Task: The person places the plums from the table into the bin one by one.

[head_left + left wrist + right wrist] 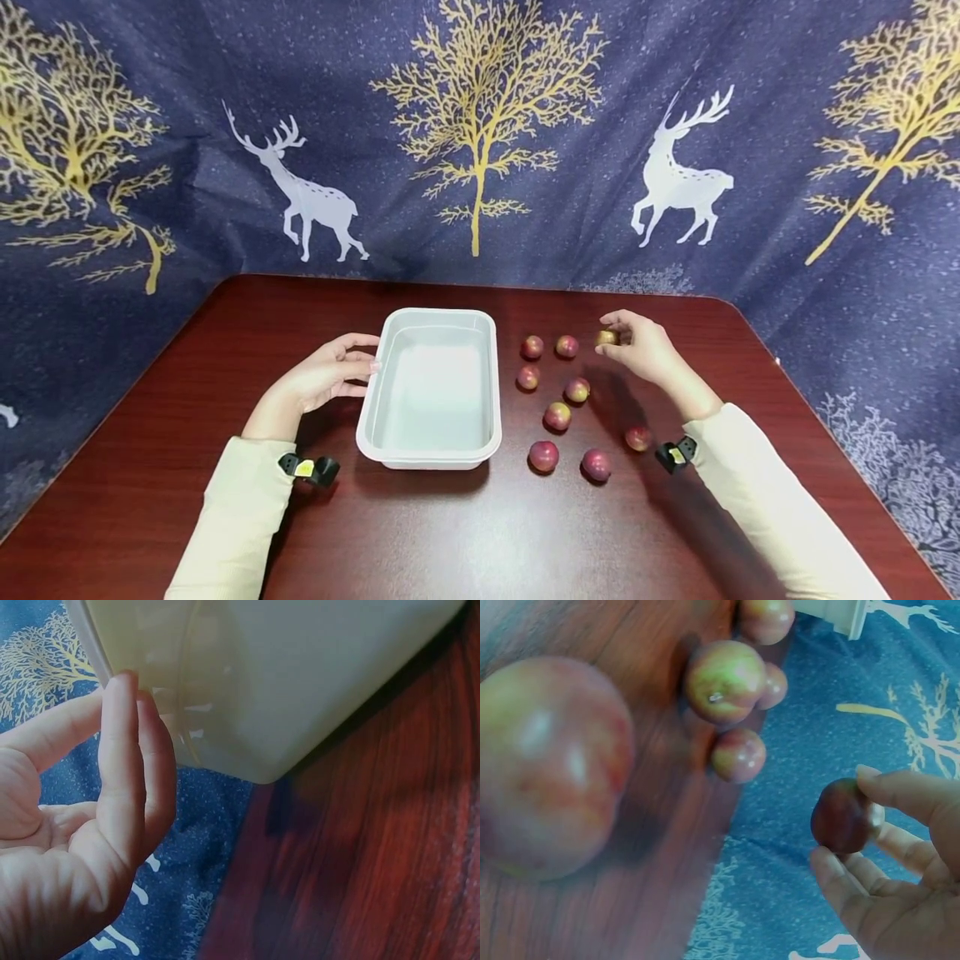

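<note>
the right hand [648, 350] pinches a small reddish fruit [606, 337] between thumb and fingertips, lifted above the far right part of the table [480, 533]. 8 more fruits [558, 415] lie beside the white tray [390, 454]. the left hand [326, 379] rests against the tray's left rim, fingers nearly straight.

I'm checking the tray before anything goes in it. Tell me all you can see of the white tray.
The tray is a white, rectangular tub with rounded corners and a rolled rim; it looks like thin, slightly glossy plastic. It is empty and sits flat, upright, on the dark red wooden table, its long side running away from the person. The left hand rests against its left rim with straight fingers. The small red fruits lie to its right, apart from it.
</note>
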Demonstrator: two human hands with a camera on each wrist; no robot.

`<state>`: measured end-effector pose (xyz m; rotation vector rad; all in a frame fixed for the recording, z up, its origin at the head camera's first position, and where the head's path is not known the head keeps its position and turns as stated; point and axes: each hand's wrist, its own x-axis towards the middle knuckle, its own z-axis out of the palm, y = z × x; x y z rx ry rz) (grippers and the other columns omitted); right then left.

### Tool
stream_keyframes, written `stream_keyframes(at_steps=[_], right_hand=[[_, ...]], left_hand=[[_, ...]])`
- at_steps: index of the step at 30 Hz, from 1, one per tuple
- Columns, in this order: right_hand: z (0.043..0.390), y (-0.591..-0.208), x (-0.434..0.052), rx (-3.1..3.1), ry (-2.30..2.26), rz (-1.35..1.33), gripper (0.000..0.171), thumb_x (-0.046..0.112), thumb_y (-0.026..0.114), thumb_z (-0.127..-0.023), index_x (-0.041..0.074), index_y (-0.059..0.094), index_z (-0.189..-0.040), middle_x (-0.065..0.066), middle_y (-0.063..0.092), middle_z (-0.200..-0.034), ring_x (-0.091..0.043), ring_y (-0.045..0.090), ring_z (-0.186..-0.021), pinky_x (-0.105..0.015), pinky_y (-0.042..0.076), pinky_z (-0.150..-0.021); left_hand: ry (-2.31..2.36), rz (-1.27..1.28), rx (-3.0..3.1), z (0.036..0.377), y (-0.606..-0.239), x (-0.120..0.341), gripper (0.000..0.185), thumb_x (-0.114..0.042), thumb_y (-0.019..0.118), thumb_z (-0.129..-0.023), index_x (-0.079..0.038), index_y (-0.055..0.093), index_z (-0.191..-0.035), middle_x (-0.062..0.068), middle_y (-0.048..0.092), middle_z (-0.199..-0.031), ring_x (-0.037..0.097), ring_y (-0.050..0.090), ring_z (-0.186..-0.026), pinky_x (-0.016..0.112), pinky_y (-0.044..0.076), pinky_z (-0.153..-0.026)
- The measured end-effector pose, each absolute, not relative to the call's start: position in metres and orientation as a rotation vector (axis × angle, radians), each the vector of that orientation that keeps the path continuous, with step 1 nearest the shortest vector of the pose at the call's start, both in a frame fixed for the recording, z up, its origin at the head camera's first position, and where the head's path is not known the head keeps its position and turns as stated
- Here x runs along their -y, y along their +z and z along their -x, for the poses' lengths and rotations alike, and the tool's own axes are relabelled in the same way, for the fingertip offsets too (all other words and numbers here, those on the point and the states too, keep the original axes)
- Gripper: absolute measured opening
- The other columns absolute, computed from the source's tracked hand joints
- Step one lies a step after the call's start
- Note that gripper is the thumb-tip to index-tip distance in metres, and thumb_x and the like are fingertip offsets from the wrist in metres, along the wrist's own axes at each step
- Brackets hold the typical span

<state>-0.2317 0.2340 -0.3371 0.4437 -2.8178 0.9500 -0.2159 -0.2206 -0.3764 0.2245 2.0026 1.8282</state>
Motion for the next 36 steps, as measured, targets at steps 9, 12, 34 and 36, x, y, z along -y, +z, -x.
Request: stream_keyframes(at_steps=[9, 12, 34, 36], right_hand=[[0.225, -0.328, -0.219, 2.765, 0.969, -0.513, 0.037, 0.001, 0.071, -0.079, -0.006, 0.058, -0.113, -0.027, 0.066, -0.104, -0.037, 0.067, -0.092, -0.046, 0.052, -0.080], [0.222, -0.325, -0.214, 2.764, 0.965, -0.525, 0.037, 0.002, 0.071, -0.080, -0.005, 0.058, -0.114, -0.026, 0.066, -0.105, -0.036, 0.066, -0.092, -0.046, 0.052, -0.080], [0.210, -0.314, -0.176, 2.701, 1.110, -0.663, 0.040, 0.002, 0.073, -0.078, -0.001, 0.059, -0.115, -0.020, 0.064, -0.100, -0.031, 0.066, -0.088, -0.044, 0.054, -0.079], [0.210, -0.314, -0.173, 2.702, 1.152, -0.661, 0.041, 0.002, 0.074, -0.078, -0.001, 0.059, -0.116, -0.020, 0.065, -0.102, -0.031, 0.066, -0.090, -0.045, 0.054, -0.080]], left_hand=[[1.833, -0.225, -2.005, 0.215, -0.374, 0.220, 0.062, -0.007, 0.058, -0.092, 0.003, 0.024, -0.144, 0.009, 0.059, -0.109, 0.014, 0.065, -0.092, 0.034, 0.055, -0.081], [1.838, -0.232, -1.993, 0.214, -0.373, 0.220, 0.062, -0.007, 0.058, -0.092, 0.004, 0.024, -0.143, 0.007, 0.060, -0.107, 0.013, 0.065, -0.091, 0.034, 0.055, -0.080], [1.845, -0.239, -1.980, 0.211, -0.370, 0.220, 0.063, -0.007, 0.057, -0.093, 0.004, 0.021, -0.145, 0.004, 0.061, -0.102, 0.011, 0.066, -0.088, 0.032, 0.056, -0.079], [1.847, -0.240, -1.978, 0.212, -0.370, 0.220, 0.063, -0.007, 0.056, -0.093, 0.005, 0.021, -0.144, 0.004, 0.061, -0.102, 0.012, 0.066, -0.088, 0.032, 0.056, -0.078]])
